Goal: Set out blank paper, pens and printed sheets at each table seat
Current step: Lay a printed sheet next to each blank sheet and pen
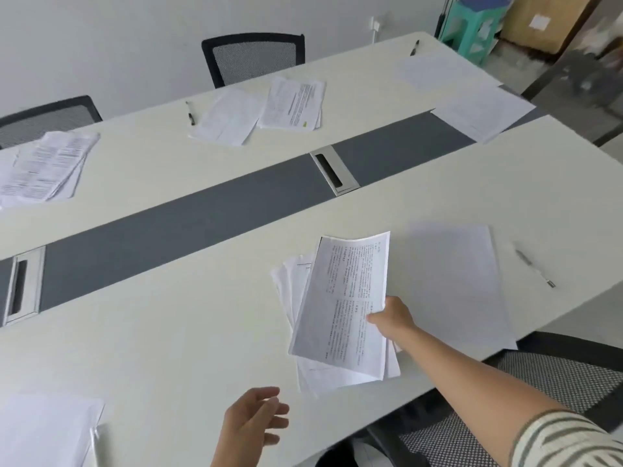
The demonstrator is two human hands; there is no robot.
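Where the right arm reaches: right hand (392, 316) pinches the right edge of a printed sheet (344, 298), thumb on top; the other fingers are hidden under the paper.
Printed sheet: thin white rectangle with dense dark text, bowed along its length, over a fanned stack (290, 281) of white sheets lying on the counter (168, 315).
Blank paper (455, 281): smooth white rectangle, flat, just right of the stack.
Pen (532, 264): slim pale barrel, lying flat right of the blank paper, apart from it.
Left hand (256, 419): fingers loosely spread, holding nothing, above the counter's near edge.
Counter: matte cream top with a dark grey strip (168, 224) down the middle and a metal-framed hatch (333, 170) set in it.
Far side: printed pages (293, 102) beside a dark pen (190, 112).
Chair (556, 382): black mesh seat under the right arm.
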